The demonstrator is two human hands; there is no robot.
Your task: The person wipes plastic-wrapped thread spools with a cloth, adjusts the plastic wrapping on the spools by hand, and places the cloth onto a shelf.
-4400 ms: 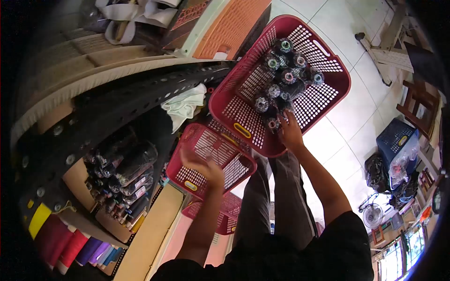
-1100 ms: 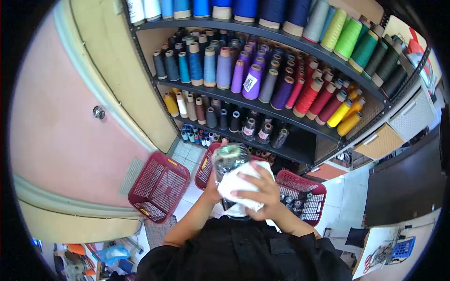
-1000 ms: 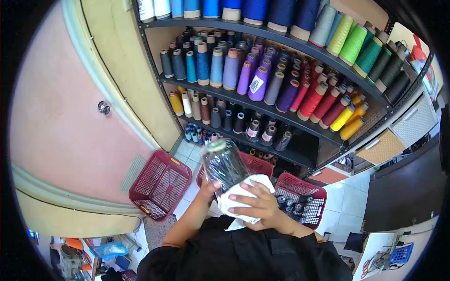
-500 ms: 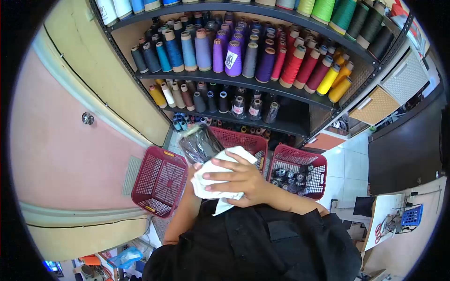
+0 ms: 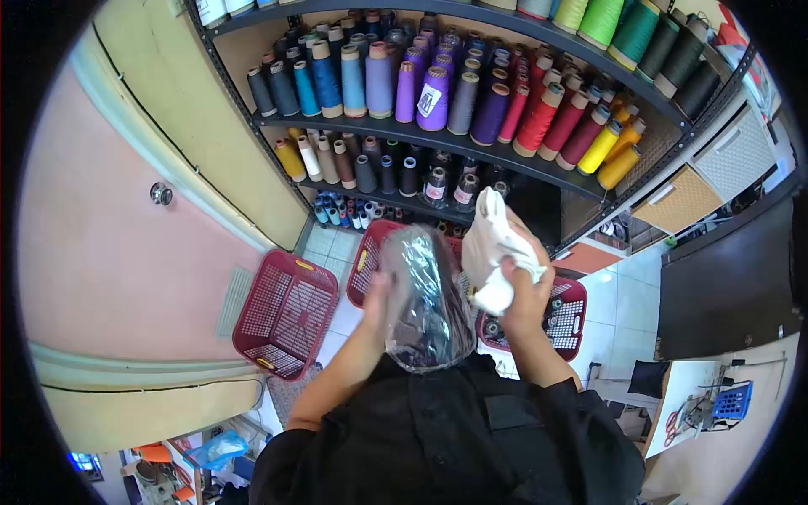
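Note:
A dark thread cone in clear plastic wrap (image 5: 427,295) is held up in front of my chest. My left hand (image 5: 376,313) grips it from the left side; most of its fingers are hidden behind the wrap. Bunched in my right hand (image 5: 528,290) is a white cloth (image 5: 488,244), raised to the right of the cone and apart from it. My right fingers are closed around the cloth.
Ahead stands a black metal shelf (image 5: 370,124) with rows of colourful thread cones. On the floor are a maroon basket (image 5: 326,271) at left, a middle maroon basket (image 5: 360,268), and a right maroon basket (image 5: 576,324) with dark wrapped cones. A door (image 5: 126,252) stands left.
The cloth has come off the cone and moved right with my right hand. My left hand has turned the cone more upright, bringing its wrapped side into fuller view.

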